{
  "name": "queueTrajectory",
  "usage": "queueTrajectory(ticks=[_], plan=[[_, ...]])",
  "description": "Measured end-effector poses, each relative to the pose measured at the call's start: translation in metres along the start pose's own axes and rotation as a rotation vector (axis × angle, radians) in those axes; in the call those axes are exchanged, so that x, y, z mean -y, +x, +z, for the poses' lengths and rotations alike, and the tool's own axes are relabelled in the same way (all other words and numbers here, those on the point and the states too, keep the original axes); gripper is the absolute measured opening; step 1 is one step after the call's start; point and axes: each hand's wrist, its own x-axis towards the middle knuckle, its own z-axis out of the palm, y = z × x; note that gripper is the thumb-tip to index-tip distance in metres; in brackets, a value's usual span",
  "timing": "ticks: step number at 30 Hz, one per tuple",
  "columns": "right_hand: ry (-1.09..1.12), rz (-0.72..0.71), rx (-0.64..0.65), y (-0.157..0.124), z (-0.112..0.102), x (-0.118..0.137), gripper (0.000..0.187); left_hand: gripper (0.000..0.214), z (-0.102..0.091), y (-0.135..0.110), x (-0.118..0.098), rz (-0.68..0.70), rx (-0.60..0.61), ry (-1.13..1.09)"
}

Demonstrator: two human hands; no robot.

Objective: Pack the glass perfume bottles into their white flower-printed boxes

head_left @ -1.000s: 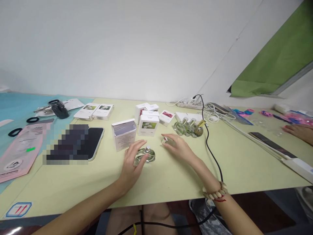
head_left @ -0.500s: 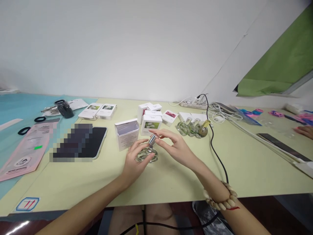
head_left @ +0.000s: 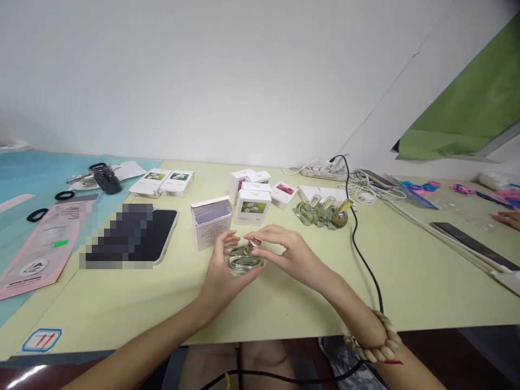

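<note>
With the right hand (head_left: 294, 252) we are pinching the shiny silver cylindrical cap (head_left: 254, 245) between thumb and fingertips, the digits clamping together on it. This pinch is apparently giving control of the small part from its sides. We cannot tell whether the cap is seating fully.

With the left hand (head_left: 225, 269) we are cupping the clear, rounded glass bottle (head_left: 246, 263), thumb lying along the near side and fingers curving around the far left. The cupping is probably steadying the base while the right hand is working above; we cannot tell whether the fingers are pressing tight against the glass.

The bottle is resting on the pale yellow tabletop (head_left: 280, 314), directly below the cap, so the table is bearing its weight.

Just beyond the left fingers, the open white cardboard box (head_left: 213, 226) is standing upright, its mouth facing up, likely for easy access. Behind the hands, the white carton with a green flower picture (head_left: 252, 208) is standing beside it. Farther right, three similar glass bottles (head_left: 323, 213) are standing grouped, presumably leaving the working area unobstructed.
</note>
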Motion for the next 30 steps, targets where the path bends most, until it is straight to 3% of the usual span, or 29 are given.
queueTrajectory(ticks=[4, 7, 9, 11, 14, 17, 20, 23, 30], plan=[[0.005, 0.028, -0.008, -0.004, 0.011, -0.003, 0.027, 0.054, -0.009, -0.007, -0.003, 0.297, -0.174, 0.164], [0.034, 0.060, -0.018, -0.009, 0.019, -0.003, 0.024, 0.049, -0.022, 0.003, -0.003, 0.521, -0.371, 0.243], [0.042, 0.101, -0.001, -0.012, 0.026, -0.003, 0.027, 0.053, -0.031, 0.014, 0.000, 0.539, -0.538, 0.319], [-0.001, 0.134, 0.034, -0.014, 0.031, -0.003, 0.034, 0.060, -0.038, 0.026, 0.006, 0.436, -0.606, 0.372], [-0.087, 0.135, 0.081, -0.013, 0.033, -0.001, 0.038, 0.062, -0.043, 0.041, 0.015, 0.217, -0.434, 0.206], [0.004, 0.134, 0.040, -0.002, 0.023, 0.008, 0.038, 0.054, -0.042, 0.049, 0.023, 0.115, -0.214, -0.098], [0.201, 0.036, -0.141, 0.016, 0.004, 0.022, 0.036, 0.045, -0.036, 0.048, 0.027, 0.181, -0.113, -0.201], [0.229, -0.141, -0.283, 0.036, -0.011, 0.033, 0.037, 0.034, -0.030, 0.043, 0.031, 0.274, -0.046, -0.193], [0.036, -0.176, -0.177, 0.055, -0.021, 0.027, 0.036, 0.029, -0.032, 0.037, 0.038, 0.318, 0.048, -0.127]])
